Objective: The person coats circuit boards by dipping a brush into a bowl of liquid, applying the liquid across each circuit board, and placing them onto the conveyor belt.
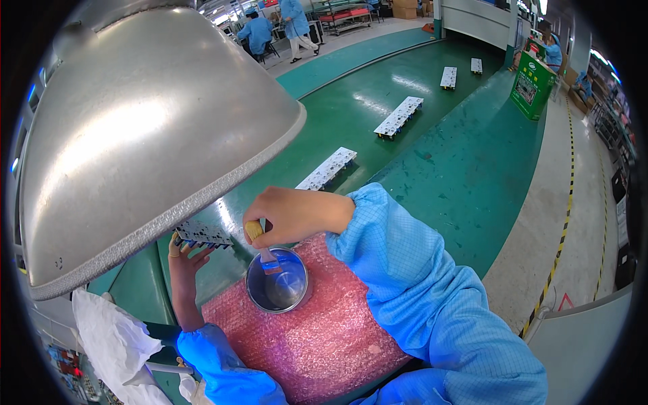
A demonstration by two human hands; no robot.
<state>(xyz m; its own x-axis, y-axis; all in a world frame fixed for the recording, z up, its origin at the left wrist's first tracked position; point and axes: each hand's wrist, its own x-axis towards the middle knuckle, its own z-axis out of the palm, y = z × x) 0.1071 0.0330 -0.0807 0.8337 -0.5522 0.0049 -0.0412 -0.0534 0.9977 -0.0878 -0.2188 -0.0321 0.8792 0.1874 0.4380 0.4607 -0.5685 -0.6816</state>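
My right hand (pixel 297 214) reaches across over a round metal pot (pixel 280 309), fingers closed around a small flat brush (pixel 269 261). The bristle end points down inside the pot's rim; a rounded yellowish piece shows at the fingers. The pot stands on pink bubble wrap (pixel 337 320), its inside lit bluish. On the left, my left hand (pixel 183 262) is raised with its fingers at the edge of a white circuit board (pixel 202 233) with dark parts underneath. The lamp hood hides part of that board.
A large metal lamp hood (pixel 148 128) hangs over the left side, close above my left hand. Beyond the pot, several white boards (pixel 399 117) lie in a row along a green conveyor (pixel 378 88). Crumpled white sheeting (pixel 111 344) sits lower left. A green box (pixel 533 84) and people stand farther off.
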